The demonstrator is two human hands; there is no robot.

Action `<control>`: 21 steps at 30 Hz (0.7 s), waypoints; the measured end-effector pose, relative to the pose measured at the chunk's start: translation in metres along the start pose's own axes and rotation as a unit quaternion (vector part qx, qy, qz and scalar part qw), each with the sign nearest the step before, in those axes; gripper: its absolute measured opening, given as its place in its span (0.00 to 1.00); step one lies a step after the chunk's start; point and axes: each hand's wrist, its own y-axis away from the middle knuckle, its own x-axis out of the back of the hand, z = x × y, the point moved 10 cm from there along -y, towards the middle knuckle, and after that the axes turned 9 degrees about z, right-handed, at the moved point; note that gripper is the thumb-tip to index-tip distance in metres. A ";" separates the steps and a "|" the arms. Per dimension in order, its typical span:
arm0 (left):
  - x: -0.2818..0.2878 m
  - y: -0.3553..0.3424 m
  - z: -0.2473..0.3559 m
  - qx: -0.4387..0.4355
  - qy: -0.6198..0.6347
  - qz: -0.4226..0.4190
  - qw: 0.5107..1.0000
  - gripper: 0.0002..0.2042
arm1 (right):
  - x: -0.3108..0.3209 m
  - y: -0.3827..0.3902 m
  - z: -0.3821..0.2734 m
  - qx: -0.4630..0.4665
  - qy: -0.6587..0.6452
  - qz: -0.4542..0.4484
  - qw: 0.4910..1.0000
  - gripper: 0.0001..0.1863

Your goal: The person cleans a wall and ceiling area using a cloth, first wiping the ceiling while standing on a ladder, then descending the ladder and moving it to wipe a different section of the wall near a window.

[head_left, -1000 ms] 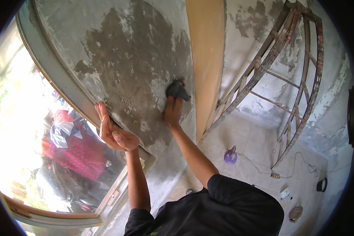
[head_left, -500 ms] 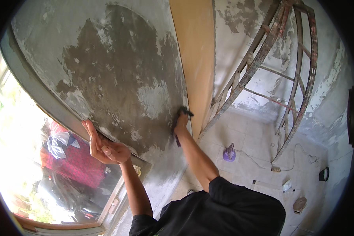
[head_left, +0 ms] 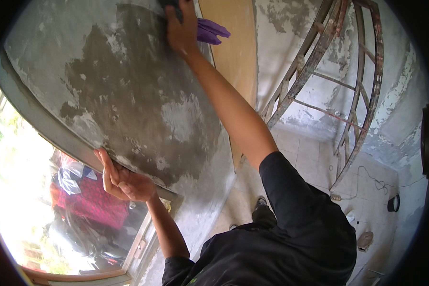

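At the top of the view my right hand point(head_left: 182, 28) is raised against the patchy grey plastered wall point(head_left: 128, 71). Its fingers are closed around a dark hand tool point(head_left: 167, 4), blurred and partly cut off by the upper edge, so its exact kind does not show. A purple cloth point(head_left: 212, 31) sticks out beside this hand, over the edge of the tan wooden panel point(head_left: 236, 76). My left hand point(head_left: 126, 182) is open and holds nothing, its fingers stretched out at the window frame point(head_left: 83, 153), beside the lower edge of the plaster.
A paint-spattered ladder point(head_left: 302, 76) leans at the right. On the tiled floor lie a cable point(head_left: 355, 183), a black round container point(head_left: 393, 203) and a brownish object point(head_left: 365, 240). Beyond the window, a red patterned cover point(head_left: 97, 202) lies over what looks like a motorbike.
My right hand has swept up the wall with the dark tool, from beside the panel's lower part to the top. The left hand stays at the window frame.
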 end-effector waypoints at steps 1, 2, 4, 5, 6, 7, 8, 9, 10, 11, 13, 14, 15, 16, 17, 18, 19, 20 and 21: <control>0.003 0.000 -0.002 0.010 0.013 0.002 1.000 0.24 | 0.013 0.014 0.010 0.003 -0.006 0.015 1.000 0.28; 0.003 0.000 -0.001 0.010 0.011 0.003 1.000 0.24 | 0.027 0.025 0.023 0.007 -0.007 0.023 1.000 0.26; -0.001 -0.008 0.007 -0.014 0.019 -0.028 0.999 0.26 | 0.045 0.056 0.049 -0.056 -0.009 0.032 0.998 0.24; 0.000 -0.006 0.003 -0.001 0.013 -0.017 1.000 0.28 | 0.061 0.079 0.072 -0.123 0.003 0.030 0.992 0.25; -0.005 0.000 0.002 0.001 0.017 -0.011 1.000 0.28 | 0.096 0.108 0.120 -0.182 0.118 0.086 0.972 0.26; -0.012 0.002 0.002 0.006 0.022 -0.018 1.000 0.29 | 0.119 0.130 0.150 -0.229 0.105 0.105 0.962 0.27; -0.013 0.001 0.001 0.008 0.023 -0.027 0.999 0.29 | 0.134 0.155 0.169 -0.279 0.090 0.121 0.949 0.28; -0.011 -0.004 0.006 -0.007 0.014 -0.036 0.999 0.30 | 0.132 0.171 0.170 -0.280 0.081 0.116 0.950 0.28; -0.009 -0.006 0.005 -0.013 0.012 -0.030 0.999 0.30 | 0.140 0.190 0.178 -0.350 0.127 0.142 0.917 0.27; -0.009 -0.006 0.006 -0.024 0.011 -0.030 0.999 0.30 | 0.146 0.204 0.187 -0.416 0.174 0.166 0.877 0.27; -0.013 -0.003 0.008 -0.034 0.031 -0.035 0.998 0.30 | 0.138 0.178 0.192 -0.409 0.125 0.184 0.885 0.26; -0.013 -0.003 0.010 -0.042 0.032 -0.031 0.998 0.30 | 0.132 0.164 0.190 -0.408 0.084 0.206 0.885 0.25; -0.019 -0.002 0.009 -0.033 0.033 -0.051 0.998 0.29 | 0.119 0.133 0.182 -0.353 0.048 0.210 0.911 0.21; -0.020 -0.001 0.006 -0.020 0.030 -0.075 0.996 0.28 | 0.106 0.111 0.165 -0.328 0.061 0.215 0.918 0.21; -0.017 -0.002 0.007 -0.028 0.025 -0.077 0.996 0.28 | 0.087 0.088 0.141 -0.303 0.072 0.221 0.924 0.20; -0.016 -0.004 0.008 -0.031 0.026 -0.077 0.996 0.28 | 0.065 0.060 0.120 -0.277 0.049 0.199 0.939 0.20; -0.015 -0.003 0.007 -0.030 0.018 -0.079 0.996 0.28 | 0.047 0.038 0.097 -0.251 0.029 0.178 0.951 0.20; -0.012 -0.003 0.006 -0.030 0.007 -0.082 0.996 0.28 | 0.027 0.022 0.067 -0.227 0.013 0.147 0.963 0.21; -0.011 -0.003 0.006 -0.033 0.008 -0.083 0.996 0.28 | 0.011 0.006 0.037 -0.200 -0.004 0.118 0.973 0.21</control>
